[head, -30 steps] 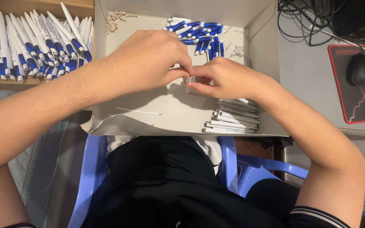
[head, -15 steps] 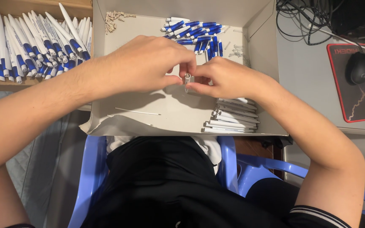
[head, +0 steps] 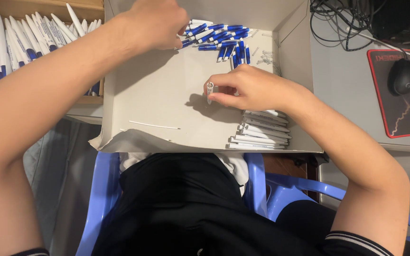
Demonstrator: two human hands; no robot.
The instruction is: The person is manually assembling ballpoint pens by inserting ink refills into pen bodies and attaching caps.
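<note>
Right hand (head: 252, 87) pinching a white pen barrel (head: 209, 91) upright at its fingertips, mid-box (head: 167, 90), left hand (head: 155, 23) off at the far side, fingers closing on the blue-and-white pen pile (head: 219, 40), white barrels (head: 262, 130) stacked just below the right hand

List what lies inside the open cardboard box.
Inside the cardboard box: blue-and-white pen parts, small springs, white pen barrels, a thin white refill. The right hand covers part of the barrel stack.
</note>
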